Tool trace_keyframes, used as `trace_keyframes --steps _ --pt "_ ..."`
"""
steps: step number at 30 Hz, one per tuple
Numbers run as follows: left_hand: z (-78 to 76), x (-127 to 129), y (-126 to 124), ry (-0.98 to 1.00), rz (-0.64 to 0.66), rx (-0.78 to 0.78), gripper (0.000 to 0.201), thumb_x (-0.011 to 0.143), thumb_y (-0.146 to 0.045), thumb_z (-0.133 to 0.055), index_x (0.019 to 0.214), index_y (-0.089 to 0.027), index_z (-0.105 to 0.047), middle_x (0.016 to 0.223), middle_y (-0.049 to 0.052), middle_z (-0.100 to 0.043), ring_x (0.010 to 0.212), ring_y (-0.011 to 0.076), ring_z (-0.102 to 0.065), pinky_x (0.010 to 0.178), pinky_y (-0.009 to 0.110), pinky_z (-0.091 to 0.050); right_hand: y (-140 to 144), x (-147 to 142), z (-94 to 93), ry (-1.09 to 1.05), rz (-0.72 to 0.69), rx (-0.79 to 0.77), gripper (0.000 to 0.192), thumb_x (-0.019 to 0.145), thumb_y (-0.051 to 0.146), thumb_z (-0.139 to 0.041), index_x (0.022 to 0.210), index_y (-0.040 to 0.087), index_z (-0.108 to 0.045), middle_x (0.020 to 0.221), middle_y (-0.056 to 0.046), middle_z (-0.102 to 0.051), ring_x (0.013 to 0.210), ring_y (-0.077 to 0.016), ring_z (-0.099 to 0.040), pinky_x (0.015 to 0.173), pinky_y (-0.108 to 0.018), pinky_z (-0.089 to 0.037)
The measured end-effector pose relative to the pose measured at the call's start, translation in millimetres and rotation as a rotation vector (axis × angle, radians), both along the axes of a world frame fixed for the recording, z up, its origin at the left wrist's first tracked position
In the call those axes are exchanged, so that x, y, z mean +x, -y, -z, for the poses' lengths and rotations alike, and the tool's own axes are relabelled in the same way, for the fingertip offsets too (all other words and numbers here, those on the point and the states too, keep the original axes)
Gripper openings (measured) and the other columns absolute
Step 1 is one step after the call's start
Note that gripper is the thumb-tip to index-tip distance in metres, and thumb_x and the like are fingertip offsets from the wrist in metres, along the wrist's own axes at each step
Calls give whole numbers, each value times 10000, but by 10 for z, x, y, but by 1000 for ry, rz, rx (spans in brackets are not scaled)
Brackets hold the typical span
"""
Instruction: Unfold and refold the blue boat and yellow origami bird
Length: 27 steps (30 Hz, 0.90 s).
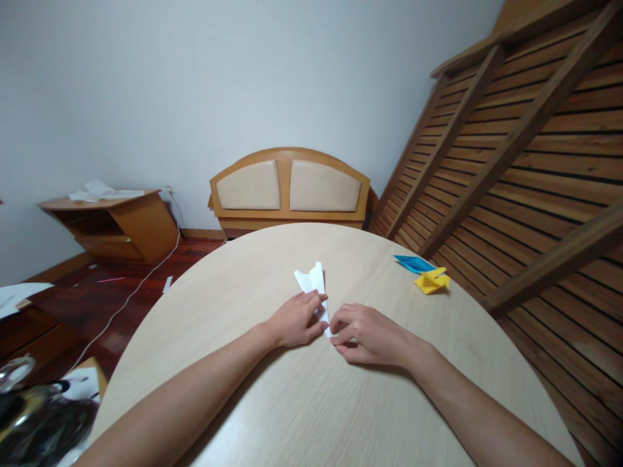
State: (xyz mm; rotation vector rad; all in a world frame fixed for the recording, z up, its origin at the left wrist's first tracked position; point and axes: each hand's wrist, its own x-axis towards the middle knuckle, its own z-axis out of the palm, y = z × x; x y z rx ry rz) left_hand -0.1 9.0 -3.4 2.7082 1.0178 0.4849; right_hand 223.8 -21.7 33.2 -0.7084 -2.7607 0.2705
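A folded piece of white paper (pixel 310 280) lies on the round wooden table (pixel 233 292), its wide notched end away from me and its narrow tip toward me. Across its middle rests my left hand (pixel 299 319), fingers curled and holding it against the tabletop. My right hand (pixel 365 334) pinches the paper's near tip between thumb and fingers. Part of the paper is hidden under my left fingers.
Near the table's right edge sit a blue folded paper shape (pixel 415 263) and a yellow one (pixel 432 281). Wooden slats (pixel 487 181) lean along the right. A headboard (pixel 291 185) stands behind the table, a low cabinet (pixel 117 224) at left.
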Motion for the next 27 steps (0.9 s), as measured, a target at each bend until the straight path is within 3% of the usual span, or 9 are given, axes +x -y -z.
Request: trace_keyframes --steps 8,13,20,27 --pt "14 -1 -4 7 -2 -10 358 926 -353 -537 1237 -185 -481 1425 141 -523 1378 290 -430 1148 486 -349 40 -34 -19 12 -5 -51 126 774 157 -644 729 214 -746 841 -2 -721 800 -162 -628 783 -291 -436" --pt "-2 -6 0 -1 4 -6 304 927 -355 -539 1178 -186 -510 1428 135 -523 1379 289 -427 1153 472 -348 41 3 20 -55 12 -101 133 812 178 -638 787 217 -762 879 -16 -734 827 -167 -647 792 -286 -463" --pt "-30 -11 1 -11 23 32 210 961 -303 -485 1106 -187 -582 1419 111 -545 1352 266 -465 1128 446 -383 -37 9 105 -99 19 -25 184 893 193 -586 938 212 -763 1029 -53 -747 968 -196 -655 888 -323 -467" --pt "-47 -9 -18 -3 100 35 278 971 -230 -435 1139 -202 -654 1367 66 -607 1304 213 -530 1120 406 -398 -50 28 117 -104 29 -109 155 866 172 -610 851 205 -761 900 -33 -761 880 -172 -670 840 -286 -472"
